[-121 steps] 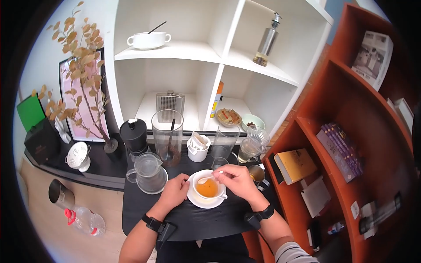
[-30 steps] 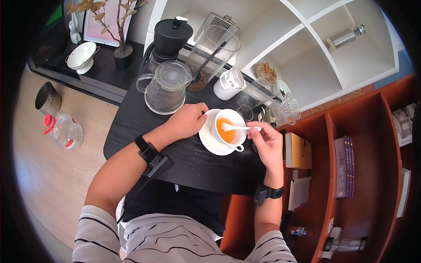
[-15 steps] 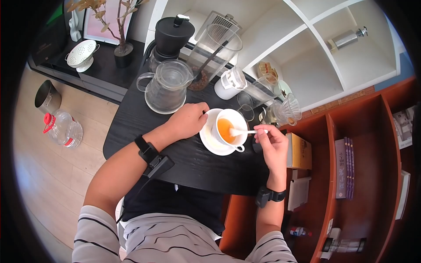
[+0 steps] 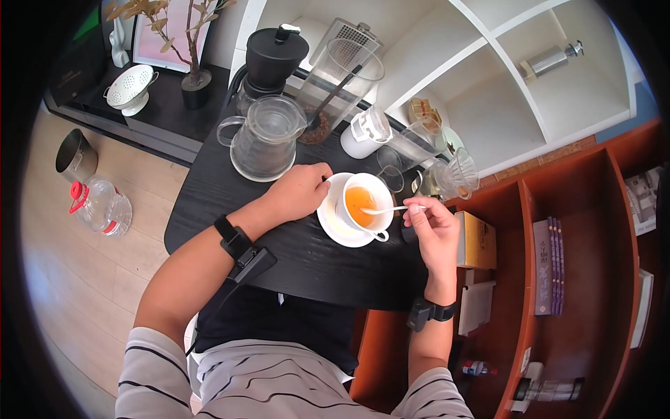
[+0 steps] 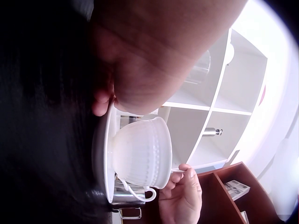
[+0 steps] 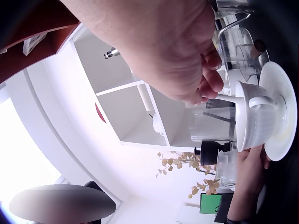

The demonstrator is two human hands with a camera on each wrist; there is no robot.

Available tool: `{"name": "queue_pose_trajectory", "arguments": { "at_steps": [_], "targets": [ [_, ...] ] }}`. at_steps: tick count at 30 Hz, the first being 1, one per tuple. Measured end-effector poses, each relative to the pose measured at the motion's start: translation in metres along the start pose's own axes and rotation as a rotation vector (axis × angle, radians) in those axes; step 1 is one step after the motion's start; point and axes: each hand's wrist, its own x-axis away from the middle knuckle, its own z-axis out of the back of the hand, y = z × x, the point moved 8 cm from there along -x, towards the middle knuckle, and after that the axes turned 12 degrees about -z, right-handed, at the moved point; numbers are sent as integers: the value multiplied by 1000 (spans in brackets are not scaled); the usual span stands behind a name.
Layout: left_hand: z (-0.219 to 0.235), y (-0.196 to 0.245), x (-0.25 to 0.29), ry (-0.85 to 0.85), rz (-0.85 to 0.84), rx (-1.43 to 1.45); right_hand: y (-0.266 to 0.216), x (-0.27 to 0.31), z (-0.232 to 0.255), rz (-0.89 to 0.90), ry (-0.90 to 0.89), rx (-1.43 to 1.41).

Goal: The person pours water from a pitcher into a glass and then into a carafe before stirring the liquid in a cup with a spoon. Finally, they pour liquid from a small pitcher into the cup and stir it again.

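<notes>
A white cup (image 4: 380,197) of orange liquid (image 4: 358,206) stands on a white saucer (image 4: 336,230) on the black table. My right hand (image 4: 436,230) pinches the end of a white spoon (image 4: 391,209), its tip in the liquid. At the saucer's left edge, my left hand (image 4: 300,192) rests low on the table and holds the rim between thumb and fingers. From the left wrist, the cup (image 5: 145,151) appears side-on, with fingers (image 5: 100,106) at the saucer's rim. In the right wrist view, the spoon (image 6: 229,98) slants into the cup below my curled fingers.
Behind the cup stand a glass jug (image 4: 265,143), a black grinder (image 4: 276,56), a tall glass with dark beans (image 4: 317,126), a white cup with a drip bag (image 4: 366,133) and a ribbed glass dripper (image 4: 460,174). A brown bookshelf (image 4: 502,209) borders the right side.
The head view has swung down and turned since the oldest frame. Over the last second, the right hand moved slightly right and the spoon shifted within the cup; the left hand stayed put.
</notes>
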Motion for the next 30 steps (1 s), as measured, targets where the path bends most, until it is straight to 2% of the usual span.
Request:
{"name": "queue_pose_trajectory", "arguments": {
  "at_steps": [2, 5, 11, 14, 16, 17, 20, 23, 27, 30],
  "targets": [
    [-1, 3, -1, 4, -79, 1, 5, 0, 1, 1, -4, 0],
    [1, 4, -1, -2, -1, -8, 10, 0, -1, -15, -39, 24],
    [1, 3, -1, 1, -7, -18, 11, 1, -19, -20, -99, -83],
    [0, 2, -1, -10, 6, -19, 5, 1, -15, -15, -20, -78],
    [0, 2, -1, -8, 7, -14, 1, 2, -1, -4, 124, -60],
    [0, 2, -1, -6, 7, -9, 2, 2, 2, -4, 124, -60],
    [0, 2, -1, -5, 1, -15, 12, 10, 17, -27, 236, -155],
    [-1, 2, -1, 4, -71, 9, 31, 19, 19, -105, 226, -246],
    [-3, 0, -1, 11, -76, -12, 52, 38, 20, -168, 233, -389],
    [-1, 0, -1, 15, -74, -14, 62, 57, 27, -152, 264, -497]
  ]
}}
